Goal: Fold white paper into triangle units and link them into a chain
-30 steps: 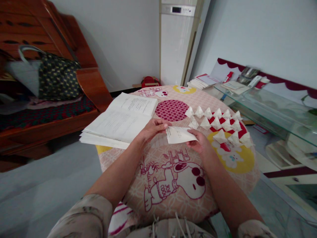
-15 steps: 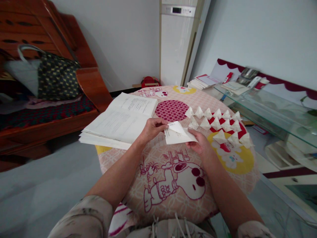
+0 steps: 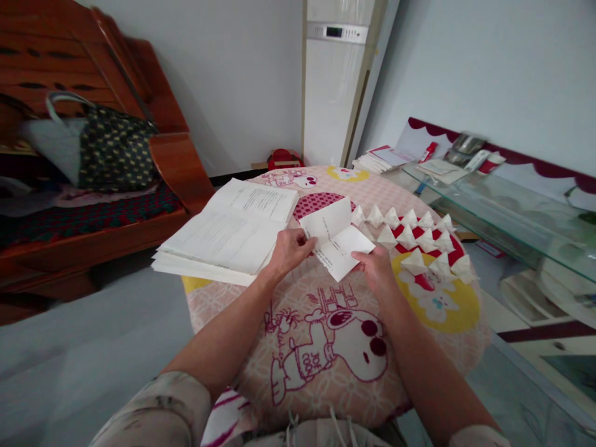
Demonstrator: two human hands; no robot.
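A creased sheet of printed paper [image 3: 336, 239] is held above the table between both hands, its upper flap raised. My left hand [image 3: 292, 251] pinches its left edge with thumb and fingers. At its right edge, my right hand [image 3: 375, 266] grips it, thumb on top and fingers underneath. Left of my left hand lies a stack of printed sheets [image 3: 228, 230], fold lines showing on the top one. Several small pointed folded-paper pieces [image 3: 406, 237] stand in rows to the right, beyond my right hand.
A patterned cloth [image 3: 307, 372] covers the round table. On the right is a glass shelf [image 3: 521, 205] with papers, a metal container and a red tube. A wooden bench [image 3: 172, 161] with a dark patterned bag [image 3: 116, 149] stands on the left. Behind is a tall white cabinet-like unit [image 3: 333, 93].
The paper, folded over earlier, is now spread wider with a flap standing up and more print showing. Both hands still hold it. The view has tilted slightly.
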